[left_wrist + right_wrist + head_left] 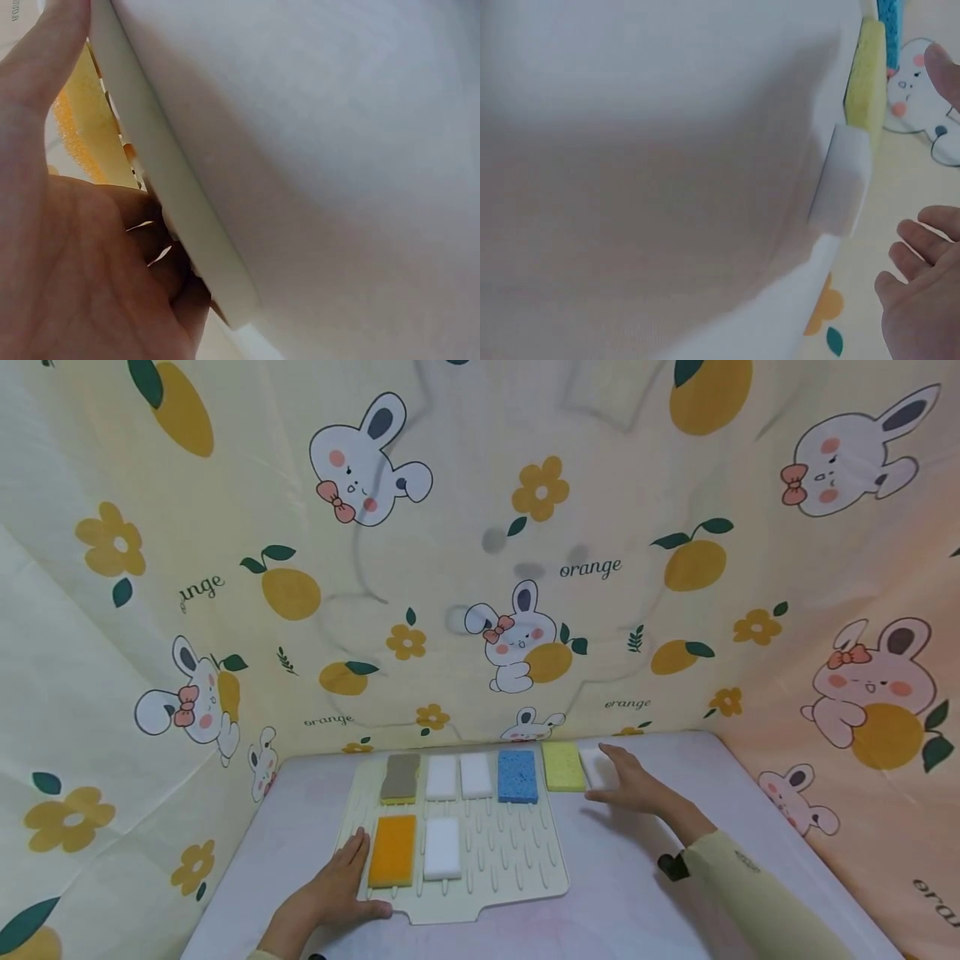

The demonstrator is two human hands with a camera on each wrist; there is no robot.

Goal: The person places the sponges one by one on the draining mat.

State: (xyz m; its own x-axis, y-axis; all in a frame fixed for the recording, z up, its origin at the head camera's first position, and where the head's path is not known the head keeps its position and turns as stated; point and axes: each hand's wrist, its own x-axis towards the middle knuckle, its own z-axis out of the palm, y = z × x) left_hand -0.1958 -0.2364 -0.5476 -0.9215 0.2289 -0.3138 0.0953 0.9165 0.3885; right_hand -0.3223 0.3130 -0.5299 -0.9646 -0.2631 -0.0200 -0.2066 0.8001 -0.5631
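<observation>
A pale cream ridged drying tray [517,893] lies on the table with several sponges on it. My left hand [333,885] rests along its left edge, thumb at the front corner, beside an orange sponge [393,850]. In the left wrist view, the left hand's fingers [142,240] lie at the tray's side. My right hand [633,781] hovers with fingers and thumb spread by a white sponge [595,768] at the back right, partly covering it. The right wrist view shows a gap between this white sponge [844,180] and the right hand [926,289].
A yellow-green sponge [562,767] sits beside the tray, next to a blue sponge [517,777]. Further left on the tray are a grey-topped sponge [401,778] and several white ones. A printed curtain [450,635] rises behind the table [622,877] and along its sides.
</observation>
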